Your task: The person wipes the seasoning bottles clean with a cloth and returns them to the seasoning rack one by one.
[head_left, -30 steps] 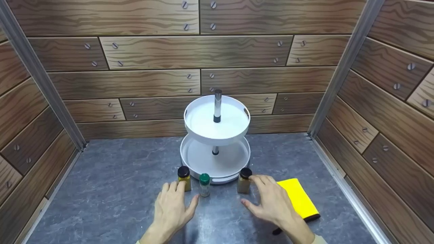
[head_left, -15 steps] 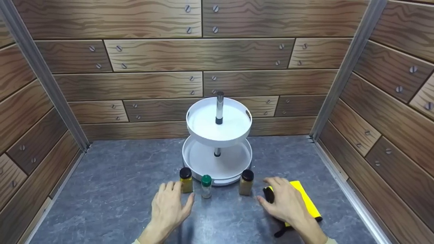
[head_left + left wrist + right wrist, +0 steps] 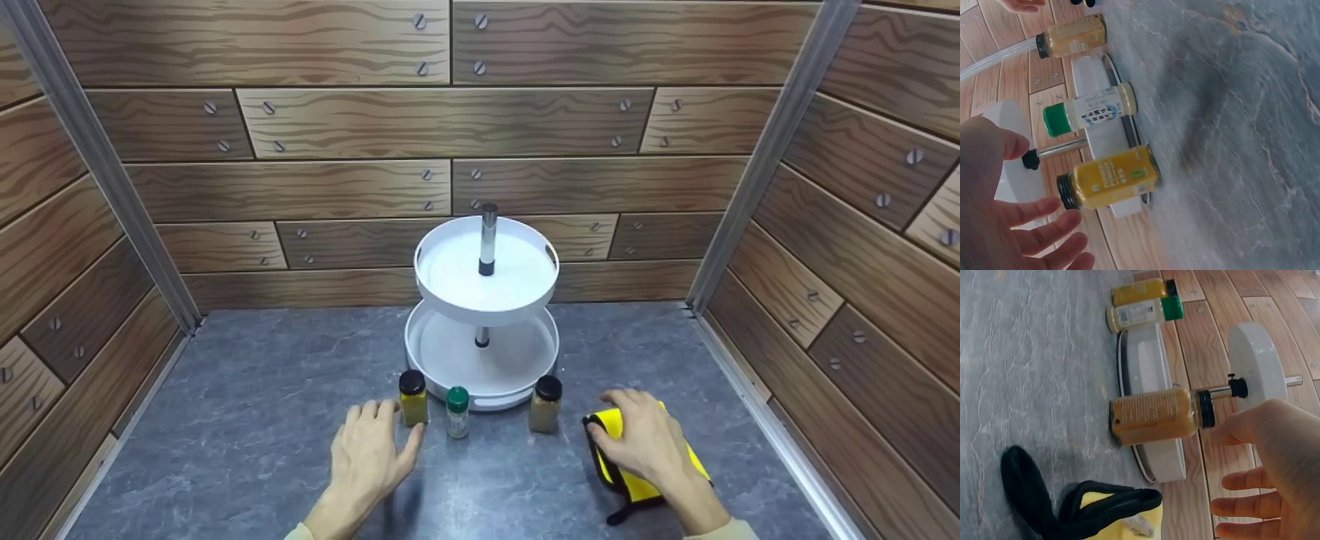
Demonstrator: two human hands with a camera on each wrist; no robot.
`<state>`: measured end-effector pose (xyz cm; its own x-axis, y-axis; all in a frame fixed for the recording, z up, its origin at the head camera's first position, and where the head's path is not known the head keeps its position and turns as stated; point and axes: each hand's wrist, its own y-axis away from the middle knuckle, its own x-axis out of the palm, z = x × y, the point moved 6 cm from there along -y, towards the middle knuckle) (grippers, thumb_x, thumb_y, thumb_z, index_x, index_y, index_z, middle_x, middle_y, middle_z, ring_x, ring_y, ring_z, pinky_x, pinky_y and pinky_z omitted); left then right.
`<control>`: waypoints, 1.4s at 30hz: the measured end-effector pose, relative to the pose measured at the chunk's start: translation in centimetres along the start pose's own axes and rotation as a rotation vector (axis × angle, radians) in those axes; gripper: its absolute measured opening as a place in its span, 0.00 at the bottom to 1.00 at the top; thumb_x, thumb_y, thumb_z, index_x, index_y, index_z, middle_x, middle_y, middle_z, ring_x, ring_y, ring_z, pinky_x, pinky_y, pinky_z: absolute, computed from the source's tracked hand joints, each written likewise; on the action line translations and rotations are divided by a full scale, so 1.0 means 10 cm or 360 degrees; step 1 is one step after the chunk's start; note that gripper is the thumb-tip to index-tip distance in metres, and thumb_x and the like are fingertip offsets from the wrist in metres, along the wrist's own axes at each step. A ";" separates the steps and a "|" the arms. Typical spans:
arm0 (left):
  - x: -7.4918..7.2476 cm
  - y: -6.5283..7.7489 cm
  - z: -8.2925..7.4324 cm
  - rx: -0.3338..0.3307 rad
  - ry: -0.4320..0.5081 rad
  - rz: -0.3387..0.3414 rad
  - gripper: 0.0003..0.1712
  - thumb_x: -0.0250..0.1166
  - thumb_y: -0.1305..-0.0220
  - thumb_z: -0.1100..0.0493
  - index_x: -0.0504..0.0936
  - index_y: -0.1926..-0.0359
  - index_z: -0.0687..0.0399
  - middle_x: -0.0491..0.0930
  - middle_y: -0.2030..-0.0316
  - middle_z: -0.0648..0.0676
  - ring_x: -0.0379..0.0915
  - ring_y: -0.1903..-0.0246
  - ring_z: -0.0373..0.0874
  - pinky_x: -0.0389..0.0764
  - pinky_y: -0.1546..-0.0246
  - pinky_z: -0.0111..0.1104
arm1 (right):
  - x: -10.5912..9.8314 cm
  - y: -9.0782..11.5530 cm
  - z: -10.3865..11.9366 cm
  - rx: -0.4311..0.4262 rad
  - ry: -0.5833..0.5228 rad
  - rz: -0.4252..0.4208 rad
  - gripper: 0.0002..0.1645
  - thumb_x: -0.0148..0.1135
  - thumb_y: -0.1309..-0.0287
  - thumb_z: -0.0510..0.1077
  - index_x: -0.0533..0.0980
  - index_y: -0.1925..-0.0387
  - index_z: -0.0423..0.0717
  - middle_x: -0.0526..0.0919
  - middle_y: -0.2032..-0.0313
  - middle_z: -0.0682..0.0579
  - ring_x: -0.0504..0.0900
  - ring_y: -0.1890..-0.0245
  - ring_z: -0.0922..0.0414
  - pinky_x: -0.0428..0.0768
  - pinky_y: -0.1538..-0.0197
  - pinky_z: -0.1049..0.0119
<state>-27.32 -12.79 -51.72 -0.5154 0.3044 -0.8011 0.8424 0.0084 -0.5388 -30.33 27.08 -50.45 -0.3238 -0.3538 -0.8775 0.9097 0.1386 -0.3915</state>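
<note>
My left hand hovers beside a turmeric powder jar with a black lid, its fingers loosely spread and holding nothing. To the right of that jar stands a small green-capped seasoning bottle. A black-capped jar of tan powder is upright farther right. My right hand is over a folded yellow cloth with black edging and a black loop. Its fingers are relaxed with nothing between them; the right wrist view shows them raised above the cloth.
Behind the jars stands a white two-tier round tray with a metal centre post. Wood-patterned walls enclose the grey marbled tabletop at the back and both sides.
My right hand has moved right, away from the tan powder jar, to over the yellow cloth. The left hand has drawn slightly back from the turmeric jar. Jars and tray stay put.
</note>
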 end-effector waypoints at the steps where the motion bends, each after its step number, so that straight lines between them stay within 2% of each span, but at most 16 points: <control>1: 0.01 0.00 0.01 -0.0006 -0.0004 0.0009 0.24 0.76 0.33 0.40 0.88 0.52 0.55 0.89 0.59 0.58 0.83 0.60 0.56 0.88 0.65 0.49 | 0.01 0.00 -0.03 0.0008 0.0002 0.0008 0.24 0.79 0.40 0.54 0.88 0.46 0.50 0.93 0.47 0.48 0.90 0.45 0.41 0.90 0.47 0.38; 9: 0.11 -0.02 0.09 -0.0001 -0.0086 0.0026 0.29 0.76 0.34 0.38 0.87 0.49 0.58 0.90 0.56 0.61 0.84 0.60 0.58 0.89 0.65 0.51 | 0.04 -0.05 -0.22 0.0013 0.0019 0.0013 0.26 0.79 0.42 0.53 0.88 0.46 0.45 0.93 0.49 0.44 0.90 0.49 0.39 0.90 0.48 0.38; 16: 0.19 -0.04 0.15 0.0044 -0.0178 -0.0009 0.33 0.76 0.35 0.35 0.86 0.50 0.61 0.88 0.59 0.63 0.83 0.61 0.61 0.88 0.68 0.53 | 0.11 -0.09 -0.38 0.0116 0.0072 0.0171 0.27 0.78 0.39 0.54 0.87 0.44 0.44 0.93 0.47 0.41 0.90 0.48 0.37 0.90 0.49 0.37; 22: 0.25 -0.08 0.19 0.0035 -0.0160 -0.0021 0.34 0.76 0.35 0.35 0.84 0.52 0.62 0.86 0.60 0.64 0.81 0.61 0.61 0.87 0.67 0.53 | 0.16 -0.13 -0.49 0.0176 0.0096 0.0265 0.29 0.76 0.38 0.56 0.85 0.43 0.41 0.92 0.47 0.38 0.89 0.49 0.36 0.90 0.50 0.36; 30: 0.38 -0.12 0.26 0.0011 -0.0177 0.0082 0.38 0.73 0.31 0.32 0.82 0.47 0.64 0.85 0.56 0.65 0.82 0.58 0.62 0.89 0.65 0.54 | 0.22 -0.17 -0.67 0.0192 0.0191 0.0273 0.30 0.77 0.39 0.55 0.85 0.43 0.39 0.91 0.50 0.36 0.89 0.51 0.35 0.88 0.48 0.35; 35: 0.46 -0.14 0.31 -0.0009 -0.0186 0.0163 0.41 0.71 0.30 0.29 0.81 0.43 0.64 0.85 0.54 0.66 0.81 0.56 0.62 0.88 0.63 0.55 | 0.27 -0.19 -0.78 0.0241 0.0252 0.0334 0.32 0.76 0.37 0.56 0.85 0.41 0.37 0.89 0.45 0.32 0.87 0.45 0.31 0.83 0.38 0.29; 42: 0.57 -0.18 0.35 -0.0021 -0.0130 0.0265 0.45 0.69 0.29 0.27 0.80 0.37 0.65 0.85 0.49 0.68 0.83 0.51 0.64 0.89 0.56 0.57 | 0.30 -0.20 -0.89 0.0275 0.0239 0.0384 0.32 0.76 0.35 0.54 0.83 0.38 0.36 0.87 0.43 0.30 0.86 0.43 0.30 0.85 0.37 0.30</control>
<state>-32.32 -14.38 -56.25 -0.3792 0.2244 -0.8977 0.9189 -0.0232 -0.3939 -35.40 33.94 -54.78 -0.1164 -0.1876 -0.9753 0.9913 0.0385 -0.1257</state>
